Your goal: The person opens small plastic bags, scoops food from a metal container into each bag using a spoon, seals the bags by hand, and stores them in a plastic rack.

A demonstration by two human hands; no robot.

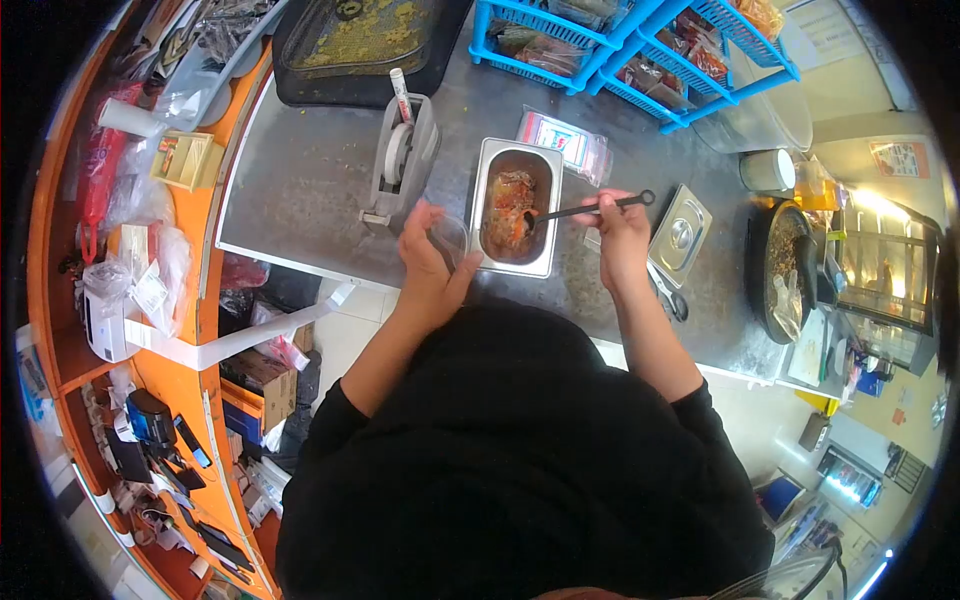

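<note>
A steel food pan (482, 190) on the metal worktop holds reddish-orange food (508, 215) in liquid. My right hand (622, 240) is closed around the handle of a black long-handled spoon (580, 210), whose head dips into the food. Just left of the pan, my left hand (432, 262) grips a clear thin-walled plastic piece (452, 236), perhaps a cup or bag; its exact shape is hard to make out. To the right of the pan lies a steel lid (684, 235), with black-handled scissors (668, 292) below it.
A grey tape dispenser (405, 155) with a marker stands left of the pan. Printed plastic packets (568, 142) lie behind it. Blue baskets (600, 65) and a black tray (290, 85) occupy the back. A round black pan (762, 260) sits far right.
</note>
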